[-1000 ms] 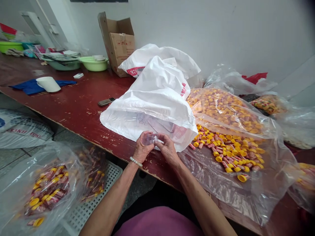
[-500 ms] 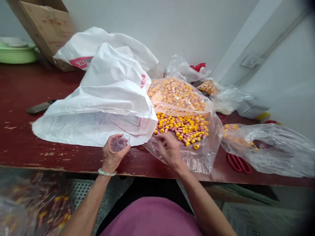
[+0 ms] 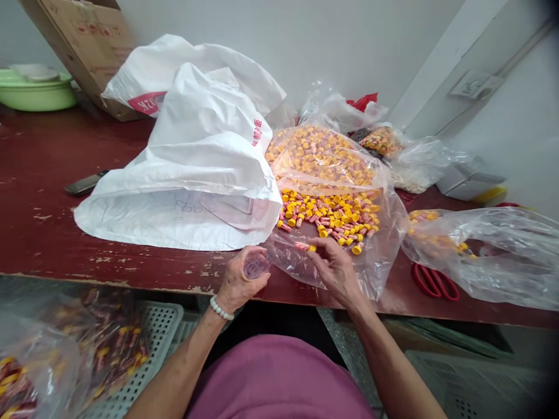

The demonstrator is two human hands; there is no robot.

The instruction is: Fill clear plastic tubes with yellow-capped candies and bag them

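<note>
My left hand [image 3: 233, 282], with a beaded bracelet on the wrist, is wrapped round clear plastic tubes [image 3: 255, 265] at the table's front edge. How many it holds is hard to make out. Between the fingertips of my right hand [image 3: 338, 272] is a small yellow-capped tube [image 3: 302, 246] with a red-and-white patterned body, lying sideways just above the bag's mouth. Many more such capped tubes [image 3: 338, 215] spill from a clear plastic bag [image 3: 384, 238] behind that hand. To the left, a large white sack [image 3: 209, 169] lies with its opening facing me.
Red-handled scissors [image 3: 435, 283] lie right of the bag, by another clear bag [image 3: 506, 256]. A dark flat object [image 3: 85, 184] lies left of the sack. Behind are a cardboard box [image 3: 94, 52] and green basin [image 3: 39, 96]. Below left, a perforated crate [image 3: 159, 326] holds bagged goods.
My right hand has come away from the pile with a yellow-capped tube in its fingers. My left hand, with the clear tubes, has shifted right towards it. The view has turned slightly.
</note>
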